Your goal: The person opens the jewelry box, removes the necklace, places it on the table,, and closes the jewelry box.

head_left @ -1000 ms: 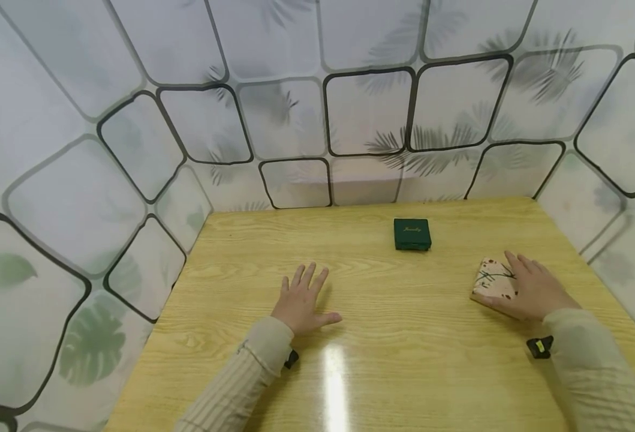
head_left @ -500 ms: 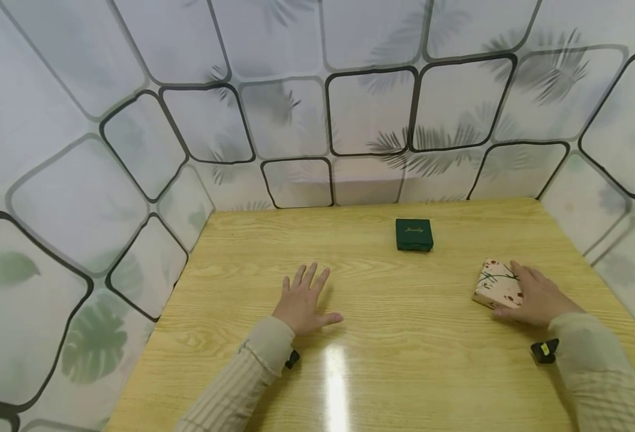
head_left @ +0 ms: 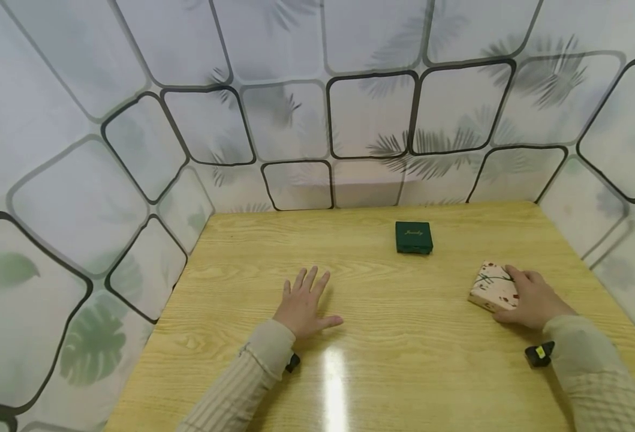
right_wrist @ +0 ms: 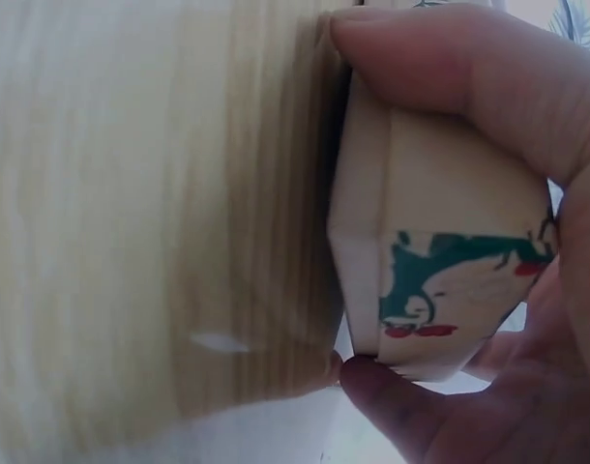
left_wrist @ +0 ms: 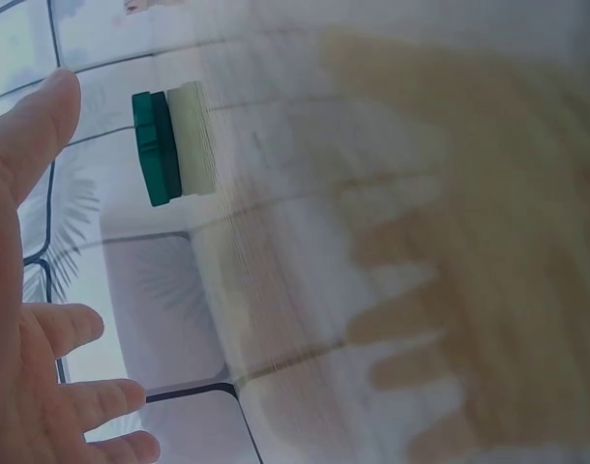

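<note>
On the right side of the table, my right hand (head_left: 535,298) grips a small cream box (head_left: 494,287) printed with dark green stems and red flowers. In the right wrist view, thumb and fingers clasp opposite sides of the box (right_wrist: 440,232), whose lower edge is close to the tabletop. My left hand (head_left: 303,306) is spread over the table's middle, holding nothing, its fingers apart. A dark green box (head_left: 414,237) with gold lettering sits farther back, between the hands and beyond them. The left wrist view shows that green box (left_wrist: 157,148) past my thumb.
The light wood table (head_left: 231,252) meets patterned wall coverings (head_left: 371,114) at its back and sides. A bright glare strip (head_left: 334,390) lies on the front of the tabletop. Small black devices (head_left: 539,354) are strapped under both wrists.
My right hand has shifted from lying over the cream box to clasping its near right side, with the fingers more bent. The box has turned slightly. My left hand stays in place.
</note>
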Available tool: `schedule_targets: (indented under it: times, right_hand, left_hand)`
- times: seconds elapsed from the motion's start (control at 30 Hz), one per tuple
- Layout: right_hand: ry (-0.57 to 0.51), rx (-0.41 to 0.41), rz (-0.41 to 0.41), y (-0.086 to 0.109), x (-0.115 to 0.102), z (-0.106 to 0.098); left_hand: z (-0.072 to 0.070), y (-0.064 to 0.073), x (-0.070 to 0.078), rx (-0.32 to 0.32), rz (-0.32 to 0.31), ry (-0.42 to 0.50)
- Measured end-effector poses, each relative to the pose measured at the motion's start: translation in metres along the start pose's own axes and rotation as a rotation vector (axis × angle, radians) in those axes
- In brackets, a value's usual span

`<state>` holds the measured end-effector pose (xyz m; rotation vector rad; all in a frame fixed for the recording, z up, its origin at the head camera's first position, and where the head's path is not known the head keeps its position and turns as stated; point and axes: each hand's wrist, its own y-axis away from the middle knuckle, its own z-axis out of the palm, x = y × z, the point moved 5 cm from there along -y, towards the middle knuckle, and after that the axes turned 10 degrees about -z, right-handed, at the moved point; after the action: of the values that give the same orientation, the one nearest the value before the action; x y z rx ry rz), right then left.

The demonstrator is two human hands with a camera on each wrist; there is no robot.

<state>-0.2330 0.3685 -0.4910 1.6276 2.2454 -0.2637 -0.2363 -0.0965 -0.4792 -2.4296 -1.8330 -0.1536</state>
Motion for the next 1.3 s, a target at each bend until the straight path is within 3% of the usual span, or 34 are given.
schedule_targets:
  times: [0.8,1.3]
  right_hand:
    - [-0.037,-0.015,-0.073,-0.029,-0.034,0.013]
    - [-0.074,-0.028,-0.159,-0.05,-0.084,0.026]
  left_hand:
    - [0.0,-0.002,0.0,-0.001,0.01,0.0]
    - [0.0,-0.008,0.009,-0.029,0.068,0.061]
